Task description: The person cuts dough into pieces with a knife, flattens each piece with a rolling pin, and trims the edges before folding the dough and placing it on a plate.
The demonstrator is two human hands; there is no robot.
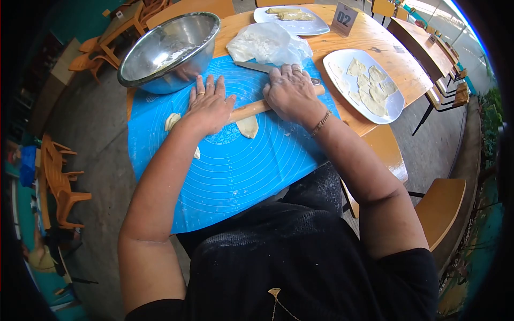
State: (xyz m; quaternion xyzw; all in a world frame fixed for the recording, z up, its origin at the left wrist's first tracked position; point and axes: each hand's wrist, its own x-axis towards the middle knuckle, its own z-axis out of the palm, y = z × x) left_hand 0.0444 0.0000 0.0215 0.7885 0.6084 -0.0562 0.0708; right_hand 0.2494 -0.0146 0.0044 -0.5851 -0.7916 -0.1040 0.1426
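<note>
A wooden rolling pin point(249, 111) lies slantwise over a flat piece of dough point(248, 128) on the blue silicone mat point(235, 184). My left hand point(211, 105) rests on the pin's left end, palm down with the fingers stretched forward. Over the right part of the pin, my right hand point(292, 92) is closed with bent fingers. Just beyond that hand lies a knife point(254, 66), its handle partly hidden. Beside my left wrist sit a lump of dough point(172, 121) and a small dough scrap point(197, 153), partly covered by my forearm.
A large steel bowl point(179, 77) stands at the mat's far left corner. Behind the knife is a floury plastic bag point(267, 43). One white plate point(395, 111) at right holds several thin dough pieces point(371, 91); another plate point(319, 28) holds rolls. A number sign point(344, 19) stands nearby.
</note>
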